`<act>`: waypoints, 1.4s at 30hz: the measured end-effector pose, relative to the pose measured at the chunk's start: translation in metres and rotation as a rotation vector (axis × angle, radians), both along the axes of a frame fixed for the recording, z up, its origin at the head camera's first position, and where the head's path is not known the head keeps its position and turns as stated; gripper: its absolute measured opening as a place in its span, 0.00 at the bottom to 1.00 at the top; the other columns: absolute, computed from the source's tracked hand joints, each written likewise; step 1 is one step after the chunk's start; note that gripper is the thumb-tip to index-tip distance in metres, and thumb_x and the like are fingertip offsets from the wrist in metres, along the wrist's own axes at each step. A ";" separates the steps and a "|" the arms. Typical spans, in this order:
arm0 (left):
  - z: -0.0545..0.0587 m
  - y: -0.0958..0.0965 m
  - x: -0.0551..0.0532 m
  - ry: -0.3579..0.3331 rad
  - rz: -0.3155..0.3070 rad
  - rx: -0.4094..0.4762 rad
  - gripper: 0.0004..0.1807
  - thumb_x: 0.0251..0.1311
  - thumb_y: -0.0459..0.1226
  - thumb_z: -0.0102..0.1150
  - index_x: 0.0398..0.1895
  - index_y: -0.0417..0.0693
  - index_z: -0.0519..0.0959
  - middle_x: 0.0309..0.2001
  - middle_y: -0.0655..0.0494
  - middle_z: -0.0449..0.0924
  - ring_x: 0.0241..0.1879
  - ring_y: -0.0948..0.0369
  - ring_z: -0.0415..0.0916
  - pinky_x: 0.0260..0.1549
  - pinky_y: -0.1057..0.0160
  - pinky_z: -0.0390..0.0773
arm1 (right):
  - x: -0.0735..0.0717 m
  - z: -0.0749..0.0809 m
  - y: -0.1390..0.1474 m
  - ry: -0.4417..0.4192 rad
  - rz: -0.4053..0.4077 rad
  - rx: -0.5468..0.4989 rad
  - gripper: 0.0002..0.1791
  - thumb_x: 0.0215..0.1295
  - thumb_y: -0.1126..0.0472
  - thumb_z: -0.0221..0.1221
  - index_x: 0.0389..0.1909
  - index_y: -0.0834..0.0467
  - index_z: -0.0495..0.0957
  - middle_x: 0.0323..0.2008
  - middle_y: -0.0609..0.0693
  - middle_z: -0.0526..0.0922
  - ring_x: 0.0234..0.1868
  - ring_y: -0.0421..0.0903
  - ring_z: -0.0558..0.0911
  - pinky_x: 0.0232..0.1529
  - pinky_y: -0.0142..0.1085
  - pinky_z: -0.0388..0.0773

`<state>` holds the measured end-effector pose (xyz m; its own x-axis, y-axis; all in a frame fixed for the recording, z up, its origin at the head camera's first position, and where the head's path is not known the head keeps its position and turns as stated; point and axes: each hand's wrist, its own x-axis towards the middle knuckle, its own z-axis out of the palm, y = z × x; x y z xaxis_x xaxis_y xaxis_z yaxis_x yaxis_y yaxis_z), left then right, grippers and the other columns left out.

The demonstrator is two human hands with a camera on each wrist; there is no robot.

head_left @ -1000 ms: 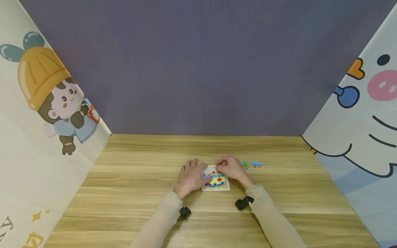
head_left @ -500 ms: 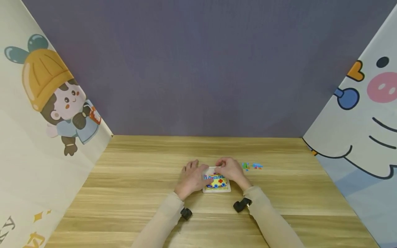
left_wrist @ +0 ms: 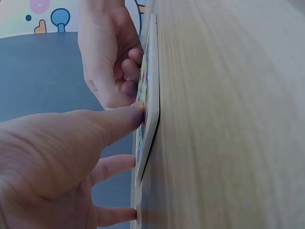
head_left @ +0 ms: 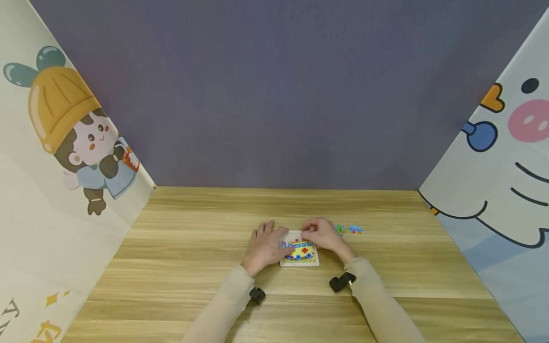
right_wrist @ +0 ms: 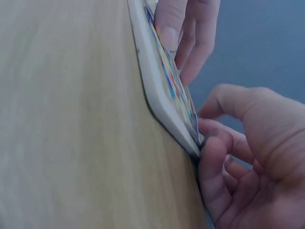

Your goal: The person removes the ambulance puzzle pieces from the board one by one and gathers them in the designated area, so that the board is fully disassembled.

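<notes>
A small white-framed jigsaw puzzle (head_left: 299, 263) lies flat on the table, its picture a yellow ambulance with blue wheels and a red cross. At its left side is my left hand (head_left: 267, 246), fingers spread, thumb pressing on the picture; in the left wrist view the thumb (left_wrist: 121, 123) lies over the frame's face and two fingertips reach its far side. My right hand (head_left: 321, 234) is at the upper right corner with curled fingers. Between its thumb and fingers, the right wrist view shows the thin edge of a puzzle piece (right_wrist: 196, 128), mostly hidden. A bare whitish patch shows near the picture's top.
Several loose puzzle pieces (head_left: 355, 229), blue and green, lie on the wooden table (head_left: 206, 224) just right of my right hand. Behind the table stands a dark grey-blue panel (head_left: 274, 95). Printed cartoon walls (head_left: 25, 190) border both sides.
My right hand shifts slightly left along the puzzle's top edge, then back right, with its wrist turning outward. My left hand keeps its place on the puzzle.
</notes>
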<state>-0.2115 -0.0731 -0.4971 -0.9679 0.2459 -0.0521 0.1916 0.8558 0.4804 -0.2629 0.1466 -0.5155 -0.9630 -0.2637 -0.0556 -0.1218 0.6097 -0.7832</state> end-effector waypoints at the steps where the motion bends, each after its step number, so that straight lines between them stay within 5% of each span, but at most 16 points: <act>1: 0.001 0.000 0.000 -0.002 0.001 -0.001 0.33 0.66 0.57 0.70 0.71 0.56 0.78 0.81 0.34 0.60 0.80 0.33 0.54 0.77 0.27 0.55 | 0.000 0.000 0.000 -0.008 0.004 -0.007 0.10 0.67 0.56 0.68 0.46 0.53 0.90 0.24 0.47 0.81 0.18 0.41 0.72 0.20 0.32 0.71; 11: 0.001 -0.001 0.001 -0.013 -0.002 0.012 0.33 0.67 0.57 0.69 0.71 0.56 0.78 0.81 0.34 0.60 0.80 0.33 0.53 0.77 0.27 0.54 | -0.001 -0.004 -0.006 0.039 -0.026 0.089 0.08 0.67 0.53 0.69 0.43 0.51 0.88 0.20 0.45 0.76 0.19 0.41 0.70 0.22 0.32 0.67; 21: 0.002 -0.002 0.000 -0.007 -0.004 0.019 0.33 0.67 0.56 0.69 0.71 0.55 0.78 0.81 0.34 0.60 0.80 0.32 0.52 0.77 0.27 0.53 | -0.001 0.004 0.009 -0.080 0.119 -0.087 0.18 0.71 0.52 0.68 0.55 0.58 0.87 0.25 0.47 0.79 0.17 0.41 0.72 0.20 0.33 0.75; 29: 0.001 -0.001 0.000 -0.005 -0.005 0.001 0.33 0.67 0.57 0.69 0.72 0.56 0.78 0.81 0.34 0.60 0.80 0.33 0.53 0.78 0.28 0.55 | -0.004 0.006 0.023 -0.141 0.250 -0.097 0.23 0.67 0.56 0.73 0.60 0.59 0.84 0.27 0.47 0.77 0.20 0.40 0.70 0.22 0.32 0.73; 42: 0.001 0.000 0.002 -0.006 -0.004 0.013 0.33 0.67 0.56 0.70 0.71 0.55 0.78 0.81 0.34 0.59 0.80 0.32 0.52 0.78 0.27 0.54 | -0.002 0.005 0.023 -0.108 0.241 -0.072 0.20 0.67 0.57 0.72 0.57 0.58 0.85 0.27 0.48 0.78 0.20 0.41 0.68 0.20 0.31 0.68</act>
